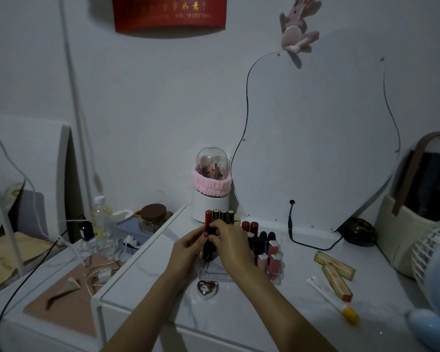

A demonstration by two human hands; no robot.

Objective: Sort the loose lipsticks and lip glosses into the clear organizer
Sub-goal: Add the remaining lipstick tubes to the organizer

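The clear organizer (215, 275) stands on the white table, holding several upright lipsticks and pink lip glosses (273, 260). My left hand (188, 247) and my right hand (230, 246) meet over its left side, and both pinch a dark lipstick tube (208, 246) standing upright there. A red lipstick (208, 218) and three gold-capped ones rise in the back row behind my fingers. Two gold lipstick tubes (337, 271) lie loose to the right, beside a white tube with a yellow cap (333, 298).
A silver heart-shaped case (207, 289) lies in front of the organizer. A domed white brush holder (211, 186) and a wavy mirror (315, 138) stand behind it. A black cable (313, 246), a fan (432, 252) and a bag sit at the right; clutter covers the lower left shelf.
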